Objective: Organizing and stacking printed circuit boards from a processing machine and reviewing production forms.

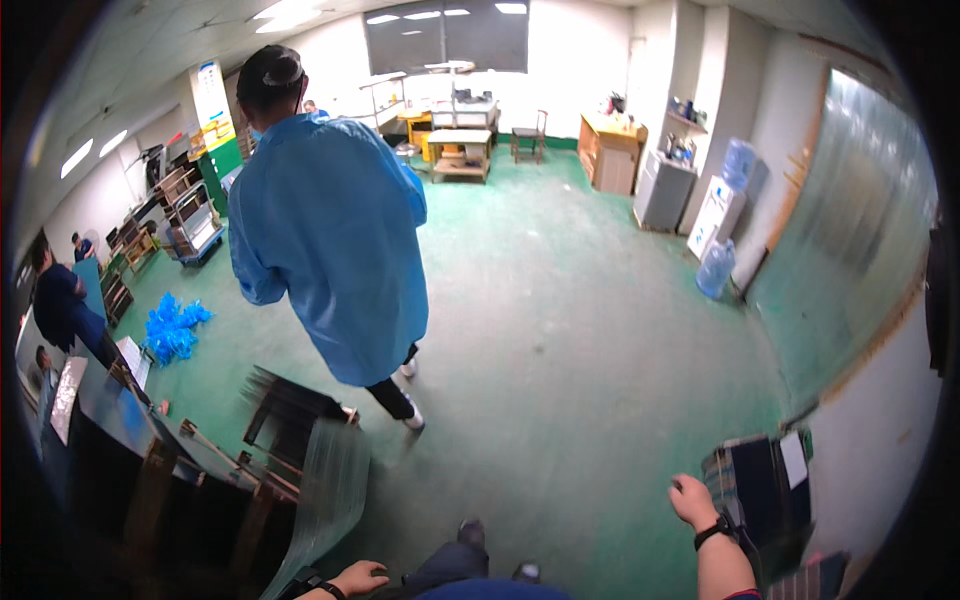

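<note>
My left hand (360,577) hangs low at the bottom edge, a dark band on its wrist. Its fingers are partly stretched and apart, and nothing shows in them. Nearest to it is a sheet of clear, ribbed plastic (330,490) hanging beside dark stacked panels. My right hand (692,503) is held out to the right with its fingers curled in, a black watch on the wrist. No object shows in it. Just beyond that hand stands a stack of dark panels (765,490) with a white paper on it.
Ahead to the left, a person in a blue coat (330,220) walks. Blue plastic (175,328) lies on the green floor (560,330). A water dispenser (715,215), a spare bottle (716,268) and a plastic strip curtain (850,230) line the right; a worktable (460,138) stands far ahead.
</note>
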A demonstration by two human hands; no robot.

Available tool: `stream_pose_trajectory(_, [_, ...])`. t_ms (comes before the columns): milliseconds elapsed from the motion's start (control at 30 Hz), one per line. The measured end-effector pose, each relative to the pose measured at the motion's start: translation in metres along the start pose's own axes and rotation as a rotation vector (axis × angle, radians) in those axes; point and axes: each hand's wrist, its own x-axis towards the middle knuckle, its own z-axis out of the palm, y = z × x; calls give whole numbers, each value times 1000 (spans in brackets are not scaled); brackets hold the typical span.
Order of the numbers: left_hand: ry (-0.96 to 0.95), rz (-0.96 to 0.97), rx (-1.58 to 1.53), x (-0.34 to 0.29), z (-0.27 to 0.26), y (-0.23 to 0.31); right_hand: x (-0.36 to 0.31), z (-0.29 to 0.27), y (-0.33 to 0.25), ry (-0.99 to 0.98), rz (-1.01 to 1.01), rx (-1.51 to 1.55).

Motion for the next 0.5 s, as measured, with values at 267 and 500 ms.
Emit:
stream_pose_trajectory(267, [49, -67, -15, 236, -170, 126, 278, 49, -85, -198, -229, 107])
stream_pose_trajectory(500, [178, 125, -118, 401, -376, 271, 279, 80, 74, -513, 312, 97])
